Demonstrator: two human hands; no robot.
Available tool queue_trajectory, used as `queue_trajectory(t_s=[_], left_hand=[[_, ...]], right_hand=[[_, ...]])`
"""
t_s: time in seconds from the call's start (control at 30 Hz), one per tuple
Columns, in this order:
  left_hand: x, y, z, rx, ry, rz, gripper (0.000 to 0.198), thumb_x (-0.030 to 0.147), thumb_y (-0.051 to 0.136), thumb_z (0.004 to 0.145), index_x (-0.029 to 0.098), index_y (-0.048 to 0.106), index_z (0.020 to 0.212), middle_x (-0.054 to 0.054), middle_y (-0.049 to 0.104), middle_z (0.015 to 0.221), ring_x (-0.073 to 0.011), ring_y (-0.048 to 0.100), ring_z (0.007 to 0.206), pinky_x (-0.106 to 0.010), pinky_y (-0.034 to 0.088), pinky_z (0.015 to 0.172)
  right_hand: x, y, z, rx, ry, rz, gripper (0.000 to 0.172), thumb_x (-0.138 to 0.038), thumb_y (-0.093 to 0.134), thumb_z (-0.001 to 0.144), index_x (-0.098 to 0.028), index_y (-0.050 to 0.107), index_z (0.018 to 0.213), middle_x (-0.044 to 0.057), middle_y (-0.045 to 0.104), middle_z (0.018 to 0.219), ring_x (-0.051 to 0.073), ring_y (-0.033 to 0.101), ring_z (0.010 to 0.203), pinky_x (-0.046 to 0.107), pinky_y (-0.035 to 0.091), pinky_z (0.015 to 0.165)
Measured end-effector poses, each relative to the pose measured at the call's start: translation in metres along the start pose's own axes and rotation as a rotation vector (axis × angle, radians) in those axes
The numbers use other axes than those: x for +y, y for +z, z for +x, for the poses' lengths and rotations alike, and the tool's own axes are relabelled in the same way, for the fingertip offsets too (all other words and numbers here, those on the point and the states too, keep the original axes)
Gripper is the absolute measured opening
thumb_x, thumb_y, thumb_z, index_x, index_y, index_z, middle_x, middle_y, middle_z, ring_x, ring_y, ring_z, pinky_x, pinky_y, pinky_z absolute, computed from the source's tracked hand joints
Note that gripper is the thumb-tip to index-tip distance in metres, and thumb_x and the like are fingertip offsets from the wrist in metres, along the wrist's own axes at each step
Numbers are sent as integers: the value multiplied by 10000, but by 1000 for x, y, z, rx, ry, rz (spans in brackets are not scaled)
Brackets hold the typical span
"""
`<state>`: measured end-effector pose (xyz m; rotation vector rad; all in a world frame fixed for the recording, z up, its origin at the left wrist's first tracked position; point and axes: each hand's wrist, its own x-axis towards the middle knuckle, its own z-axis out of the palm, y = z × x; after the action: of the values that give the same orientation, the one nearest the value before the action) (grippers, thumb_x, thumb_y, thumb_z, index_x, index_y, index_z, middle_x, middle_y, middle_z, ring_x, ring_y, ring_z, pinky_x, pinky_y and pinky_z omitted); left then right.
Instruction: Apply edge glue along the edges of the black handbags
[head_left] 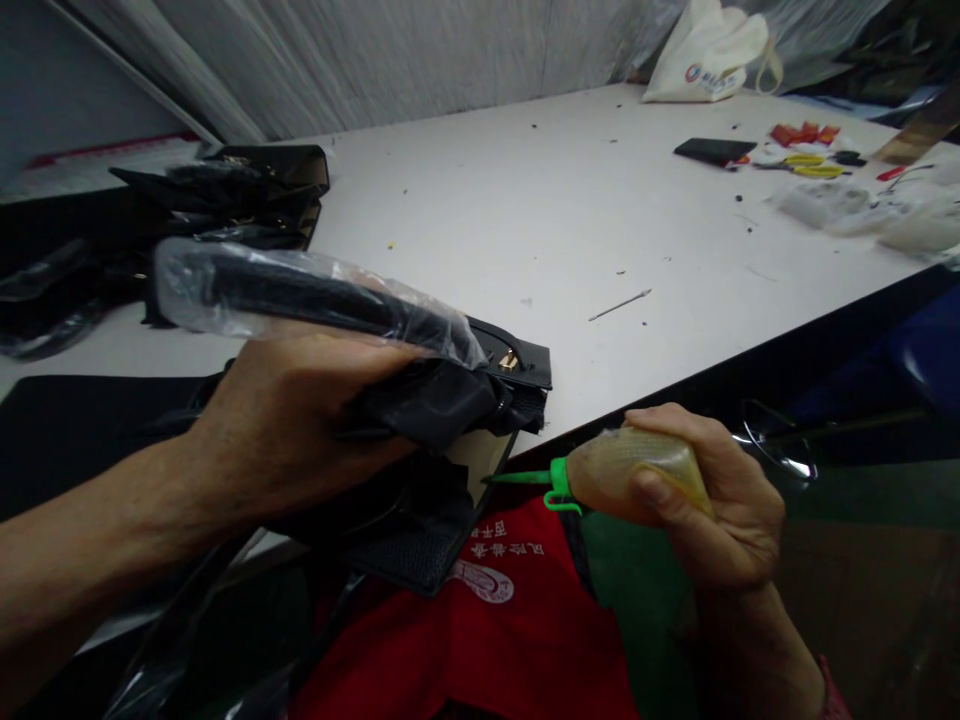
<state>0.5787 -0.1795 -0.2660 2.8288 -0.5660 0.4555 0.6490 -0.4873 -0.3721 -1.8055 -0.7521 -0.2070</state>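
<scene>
My left hand [315, 400] is closed round part of a black leather bag [420, 540] at the table's near edge. A plastic-wrapped black handle [300, 295] lies across the top of that hand, and a gold fitting shows on the bag's far side. My right hand [712, 490] is wrapped round a yellowish squeeze bottle [637, 475] with a green nozzle. The nozzle points left, its tip at the bag's pale inner edge; whether it touches is hard to tell.
More black bags [247, 200] lie at the left. On the white table [465, 200] are a cotton swab [620, 305], a black pouch [715, 151], yellow-handled scissors [817, 170] and clear plastic bags. A white cloth bag [705, 60] stands at the back right.
</scene>
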Motion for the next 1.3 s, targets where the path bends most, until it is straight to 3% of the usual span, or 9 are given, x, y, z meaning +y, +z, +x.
queue_trajectory(t_s=[0.17,0.27,0.47,0.57,0.77,0.9,1.03,1.13,1.3], left_hand=[[2,1,1,33,-25,-38,126,308,569,904,232,665,934,12,683,811,-153,664,721,-280,478,586],[3,0,1,34,-71,-67,143,335,575,898,230,671,905,10,665,810,-137,656,695,-262,463,554],[1,1,-4,60,-88,-59,173,372,592,880,242,683,949,-20,660,1097,-162,677,904,-244,444,558],[-1,3,-5,63,-87,-73,151,369,595,873,249,671,922,-14,649,1113,-158,671,902,-247,420,544],[-3,5,-6,87,-68,-17,232,463,534,915,266,654,947,-24,628,1061,-168,645,853,-271,352,508],[-3,5,-6,79,-43,-57,209,427,539,920,267,665,968,-3,648,965,-134,634,763,-259,394,538],[-3,5,-6,72,-48,-81,202,421,537,924,273,666,973,18,669,880,-128,636,693,-266,417,549],[-3,5,-6,56,-50,-69,164,396,541,918,292,651,979,46,677,817,-135,651,690,-272,437,571],[-2,5,-5,64,-78,-34,151,403,551,890,297,652,926,54,641,720,-128,569,577,-273,353,511]], right_hand=[[2,-2,-3,31,2,-101,327,-274,732,876,-263,689,1200,34,712,1022,184,660,794,303,544,668],[1,-1,-6,-6,13,-12,300,-297,697,907,-264,690,1206,41,709,1003,184,652,773,292,531,611],[-3,1,-7,13,8,-72,343,-257,722,887,-272,681,1226,36,702,1013,181,645,775,300,522,631],[-6,-1,-8,-13,6,11,311,-287,685,914,-264,687,1224,41,702,984,184,641,745,292,497,557],[-6,-2,-9,29,32,-83,330,-268,711,888,-272,690,1218,37,708,1015,187,651,763,306,518,612],[-2,-1,-7,-7,8,-45,314,-296,695,901,-248,690,1211,51,710,1019,198,664,789,297,529,602],[12,2,-2,77,-25,-221,327,-277,727,876,-224,679,1195,47,709,1045,196,671,813,319,565,717],[25,5,1,94,-30,-248,311,-292,719,881,-212,673,1178,37,710,991,181,662,748,316,565,681],[34,6,3,114,-57,-277,315,-298,727,876,-210,664,1173,42,707,1025,189,672,805,327,576,735]])
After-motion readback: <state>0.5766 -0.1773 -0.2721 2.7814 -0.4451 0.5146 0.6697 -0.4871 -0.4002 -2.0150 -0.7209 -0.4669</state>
